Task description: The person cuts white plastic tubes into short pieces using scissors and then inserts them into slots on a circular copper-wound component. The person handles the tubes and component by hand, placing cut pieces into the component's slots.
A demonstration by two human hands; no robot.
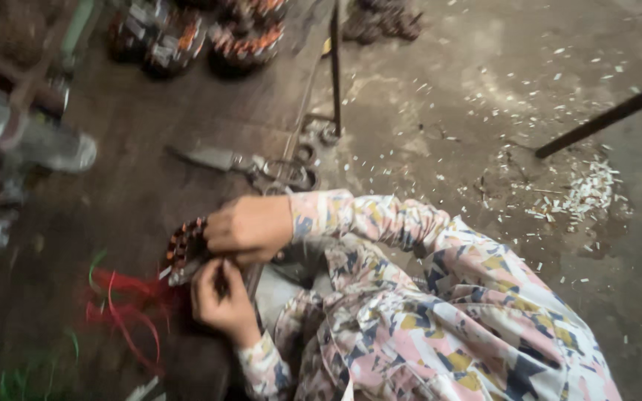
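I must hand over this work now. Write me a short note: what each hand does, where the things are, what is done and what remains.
Right hand: on top of the round wound copper-wire coil, gripping it.
Left hand: below, fingers pinched at the coil's edge; what they pinch is too blurred to tell.
Loose red threads lie on the floor to the left, metal scissors above the hands, more wound coils at the top.
Done and left: cannot tell from this picture.
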